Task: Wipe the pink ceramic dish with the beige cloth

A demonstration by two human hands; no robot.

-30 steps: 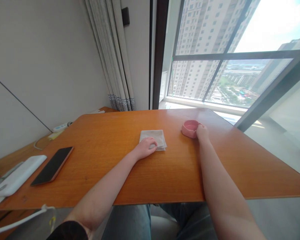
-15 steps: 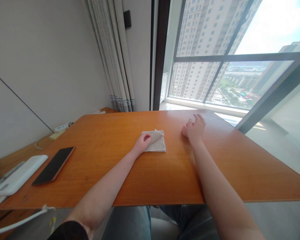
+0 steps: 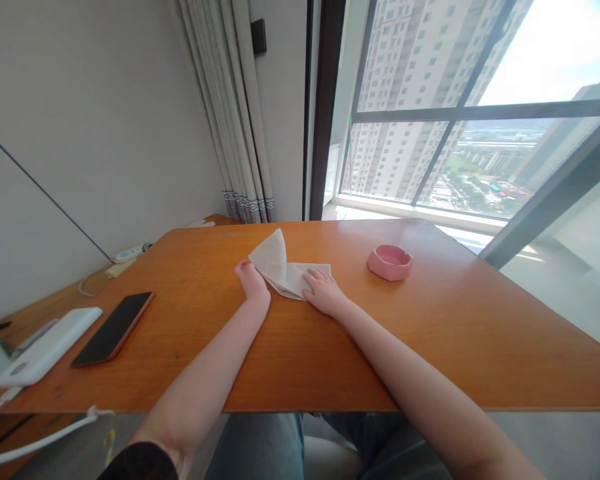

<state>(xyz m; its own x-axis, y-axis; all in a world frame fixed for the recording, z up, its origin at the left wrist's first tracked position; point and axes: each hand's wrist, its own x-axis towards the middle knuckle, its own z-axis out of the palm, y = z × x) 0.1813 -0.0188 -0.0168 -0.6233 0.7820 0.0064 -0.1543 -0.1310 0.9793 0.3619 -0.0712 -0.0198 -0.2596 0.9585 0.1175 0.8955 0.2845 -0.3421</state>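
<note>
A pale folded cloth (image 3: 294, 277) lies on the wooden table, partly unfolded, with its left flap raised and turned out to the left. My left hand (image 3: 253, 280) is at that flap's left edge with curled fingers, and it seems to pinch the edge; the fingertips are partly hidden. On the right part of the cloth rests my right hand (image 3: 324, 292), palm down, fingers stretched out and apart. Farther right stands a pink ashtray-like dish (image 3: 390, 262) with angular sides, touched by neither hand.
A dark phone (image 3: 114, 329) and a white power bank (image 3: 47, 347) with a cable (image 3: 40, 443) lie at the left of the table (image 3: 320, 367). A power strip (image 3: 131, 253) sits beyond the left edge. Behind are a curtain (image 3: 230, 120) and a large window.
My right hand has left the pink dish and come down on the cloth. My left hand has moved left, drawing the cloth's upper layer open with it.
</note>
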